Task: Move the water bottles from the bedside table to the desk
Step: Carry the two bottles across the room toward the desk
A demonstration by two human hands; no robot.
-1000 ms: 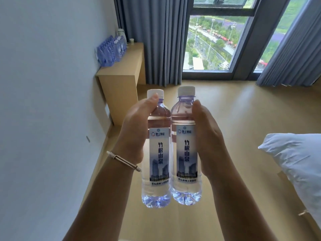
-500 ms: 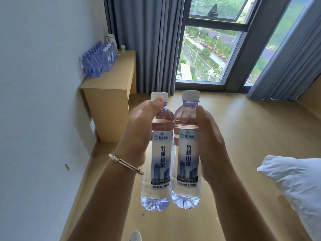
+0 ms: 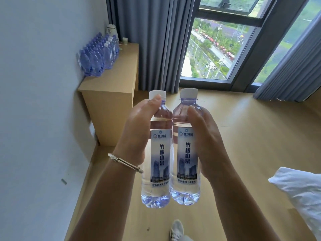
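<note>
We see two water bottles held upright, side by side and touching, in mid-air over the wooden floor [image 3: 243, 136]. Left hand [image 3: 137, 134]: grip closed round the left bottle [image 3: 159, 153], thumb up by the white cap, a bracelet [image 3: 124, 162] on the wrist. Right hand [image 3: 206, 141]: grip closed round the right bottle [image 3: 186, 153], thumb on its shoulder. Both bottles are full, labels facing us.

Ahead and to the left, the table [image 3: 111, 89] stands against the wall beside the grey curtain [image 3: 156, 40]. On it we note a row of bottles [image 3: 99, 56] along the wall, a kettle [image 3: 112, 32] and a small cup [image 3: 125, 40] behind them. A pillow [image 3: 300, 190] shows at lower right, a shoe [image 3: 176, 230] at the bottom edge.
</note>
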